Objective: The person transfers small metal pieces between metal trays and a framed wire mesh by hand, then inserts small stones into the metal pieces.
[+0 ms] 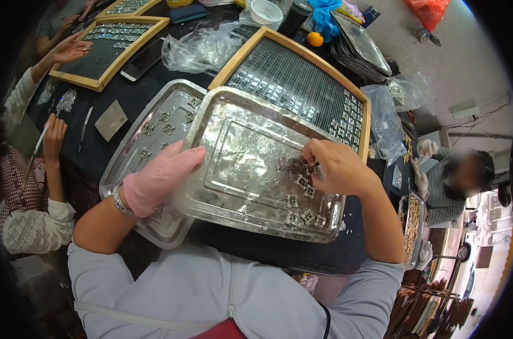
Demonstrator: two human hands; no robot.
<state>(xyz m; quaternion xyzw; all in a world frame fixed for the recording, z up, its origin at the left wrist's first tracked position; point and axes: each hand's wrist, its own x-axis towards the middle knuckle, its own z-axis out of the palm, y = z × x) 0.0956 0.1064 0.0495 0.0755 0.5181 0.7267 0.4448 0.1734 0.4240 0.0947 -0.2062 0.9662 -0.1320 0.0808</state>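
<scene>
The right grip (338, 166) pinches a metal piece (311, 168) — the gloved left grip (161, 178) holds the upper tray (250, 148).

One head-worn camera faces forward and down from close above the left hand (161, 178) and right hand (338, 166).

Open passage: the bare centre of the upper tray (239, 150), between the left hand (160, 178) at its left edge and the right hand (335, 166) over its right side. Obstruction: metal pieces (308, 217) cluster toward the near right corner of that tray. Beyond its far edge, the wooden rim of the mesh frame (330, 60) bars a low path. Leftward, the partly overlapped lower tray (126, 169) carries scattered pieces. Bare desk (137, 95) separates the square plate (111, 120) from the phone (142, 61). A co-worker's hand (55, 135) occupies the desk's left edge.
</scene>
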